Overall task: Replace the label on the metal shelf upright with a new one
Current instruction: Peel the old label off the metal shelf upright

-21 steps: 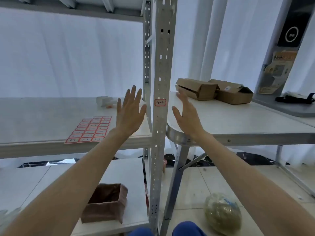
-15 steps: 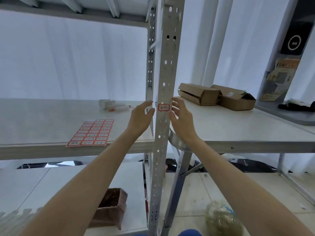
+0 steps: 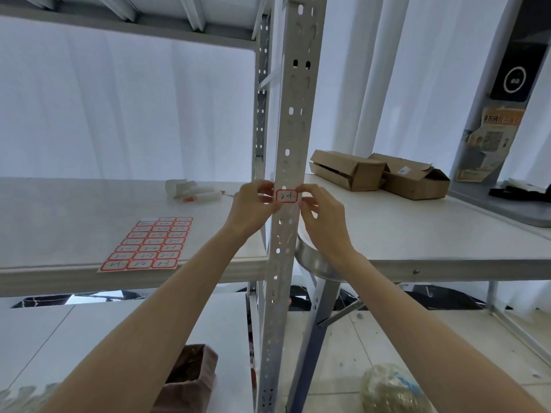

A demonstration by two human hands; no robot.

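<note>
A small white label with a red border (image 3: 286,196) is stuck on the perforated grey metal shelf upright (image 3: 290,120) at mid height. My left hand (image 3: 253,205) has its fingertips at the label's left edge. My right hand (image 3: 322,217) has its fingertips at the right edge. Both hands are curled around the upright and touch the label. A sheet of red-bordered labels (image 3: 150,244) lies flat on the shelf board (image 3: 59,222) to the left.
A white bottle and a marker (image 3: 190,190) lie at the back of the shelf. Two cardboard boxes (image 3: 378,174) sit on the white table (image 3: 417,234) to the right. Below are a brown bag (image 3: 190,380) and a greenish wrapped bundle (image 3: 390,389).
Both hands moved up and inward from open, spread poses beside the upright to pinching the edges of the label on it.
</note>
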